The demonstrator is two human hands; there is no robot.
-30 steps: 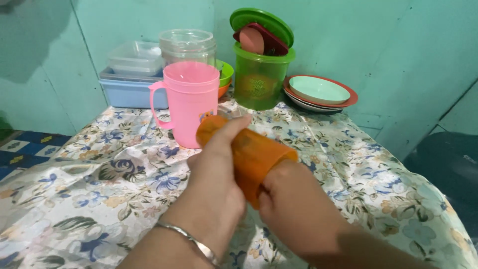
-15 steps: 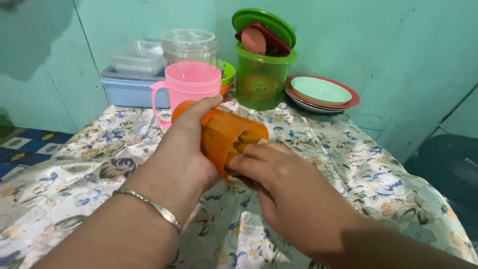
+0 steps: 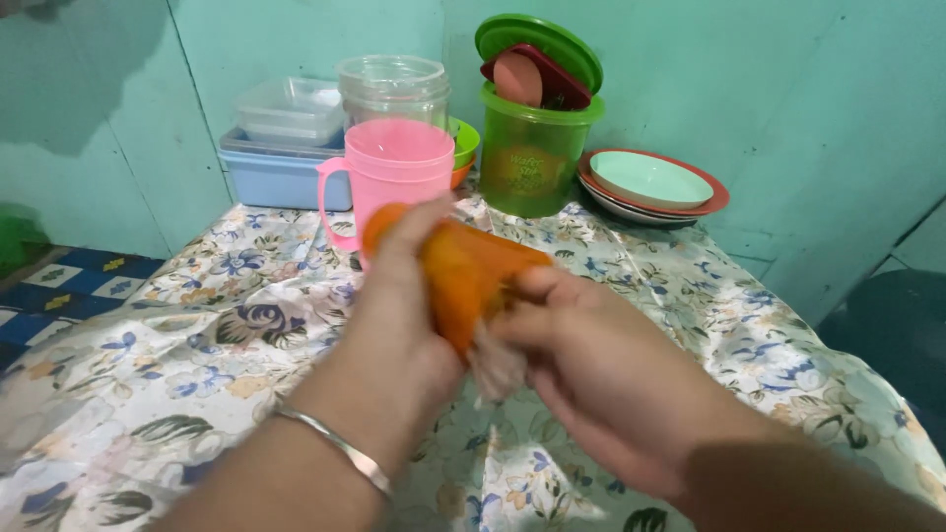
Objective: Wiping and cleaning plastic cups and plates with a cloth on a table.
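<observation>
Since half a second ago the orange cup [image 3: 463,271] has been tilted a little more steeply and a pale cloth [image 3: 496,366] has been drawn out below its mouth, where the right fingers had been tucked inside before.

The left hand [image 3: 399,335] is wrapped round the cup from the 9 o'clock side, its fingers [image 3: 419,225] curled shut over the top of the wall near the closed base. The right hand [image 3: 601,379] is closed at the cup's mouth, its fingers [image 3: 537,286] pinched together on the rim and on the cloth; how much cloth lies inside cannot be told because of blur.

The cup is held in the air above the desk [image 3: 197,345], in front of the pink mug [image 3: 394,177]. Its long axis runs from 11 o'clock to 5 o'clock, the base pointing up and away, the mouth pointing down toward the person.

The cup is of smooth, translucent orange plastic, cylindrical. The cloth looks soft and crumpled. A thin metal bangle [image 3: 335,443] is worn on the left wrist. The desk is covered with a glossy floral sheet. At 12 o'clock a translucent green tub [image 3: 537,153] holding round lids is seen, with stacked shallow bowls [image 3: 650,182] at 1 o'clock and clear boxes [image 3: 286,113] at 10 o'clock.
</observation>
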